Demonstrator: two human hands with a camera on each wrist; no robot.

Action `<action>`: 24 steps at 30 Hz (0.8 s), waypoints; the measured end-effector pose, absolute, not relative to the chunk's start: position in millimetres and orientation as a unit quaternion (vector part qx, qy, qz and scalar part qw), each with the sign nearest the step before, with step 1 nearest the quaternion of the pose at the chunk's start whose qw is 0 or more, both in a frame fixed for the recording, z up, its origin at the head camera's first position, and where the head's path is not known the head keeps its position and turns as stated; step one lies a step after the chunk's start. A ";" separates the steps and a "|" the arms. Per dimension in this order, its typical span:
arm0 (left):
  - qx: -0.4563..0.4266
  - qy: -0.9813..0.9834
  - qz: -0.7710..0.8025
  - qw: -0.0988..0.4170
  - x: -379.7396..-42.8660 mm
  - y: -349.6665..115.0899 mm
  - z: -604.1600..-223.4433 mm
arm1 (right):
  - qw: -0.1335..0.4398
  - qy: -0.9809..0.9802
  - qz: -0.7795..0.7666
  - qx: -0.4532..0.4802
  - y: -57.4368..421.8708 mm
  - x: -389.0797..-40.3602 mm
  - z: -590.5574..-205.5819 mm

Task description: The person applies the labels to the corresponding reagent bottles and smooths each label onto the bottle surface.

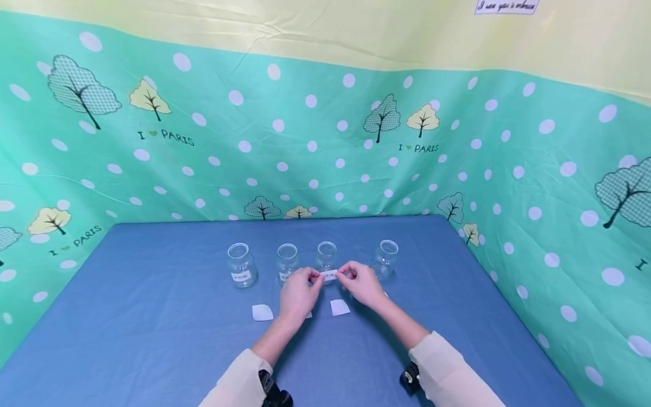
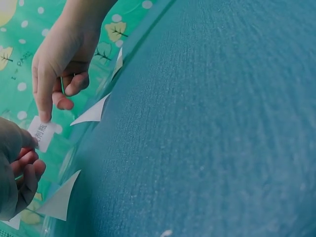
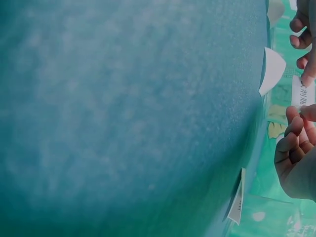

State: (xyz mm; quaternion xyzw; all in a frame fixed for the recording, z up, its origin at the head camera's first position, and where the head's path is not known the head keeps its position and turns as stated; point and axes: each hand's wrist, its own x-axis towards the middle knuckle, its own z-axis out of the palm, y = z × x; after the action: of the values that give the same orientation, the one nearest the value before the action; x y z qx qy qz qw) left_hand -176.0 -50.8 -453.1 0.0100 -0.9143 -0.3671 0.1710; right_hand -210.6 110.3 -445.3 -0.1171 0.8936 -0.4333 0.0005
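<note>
A small white label [image 1: 329, 275] with dark printed characters overlaps the front of the third glass jar [image 1: 326, 249] from the left. My left hand [image 1: 299, 293] pinches its left end between thumb and finger. At the right end, my right hand [image 1: 363, 284] holds it with thumb and fingertip. In the left wrist view the label [image 2: 42, 133] spans between both hands' fingertips. The lower part of this jar is partly hidden by the hands. Labels show on the leftmost jar [image 1: 240, 260] and on the second jar [image 1: 288, 254], which is partly behind my left hand.
Right of my hands stands a fourth glass jar [image 1: 388, 251], its lower side hidden. White paper pieces lie on the blue table [image 1: 168, 316] before the jars: one at left [image 1: 262, 312], another nearer the middle [image 1: 339, 307]. A patterned green cloth [image 1: 305, 130] hangs behind the table.
</note>
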 end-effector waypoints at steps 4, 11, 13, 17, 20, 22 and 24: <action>0.009 -0.919 -0.355 0.173 -177.0 -50.8 -454.1 | -0.002 0.892 -0.436 -0.119 109.7 -210.9 -445.1; 0.000 -0.922 -0.337 0.190 -176.5 -49.8 -452.5 | -0.012 0.889 -0.441 -0.121 107.9 -211.3 -444.6; -0.002 -0.923 -0.333 0.193 -176.0 -49.5 -451.3 | -0.017 0.889 -0.442 -0.122 107.6 -211.7 -445.4; -0.002 -0.925 -0.326 0.195 -174.6 -50.0 -450.0 | -0.026 0.887 -0.445 -0.120 107.3 -212.5 -447.2; -0.001 -0.926 -0.324 0.192 -173.2 -50.6 -449.0 | -0.023 0.887 -0.448 -0.111 108.4 -213.5 -448.3; 0.000 -0.928 -0.321 0.191 -173.0 -51.3 -448.8 | -0.018 0.886 -0.452 -0.104 109.6 -214.1 -448.8; 0.000 -0.929 -0.319 0.190 -172.9 -51.6 -449.0 | -0.007 0.887 -0.453 -0.096 110.7 -214.6 -448.2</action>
State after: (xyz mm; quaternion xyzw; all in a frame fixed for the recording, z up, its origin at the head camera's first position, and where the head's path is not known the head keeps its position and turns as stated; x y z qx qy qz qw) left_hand -172.9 -51.6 -449.0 0.0002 -0.9285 -0.3188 0.1904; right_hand -214.6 110.7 -448.2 -0.0957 0.8865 -0.4526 -0.0071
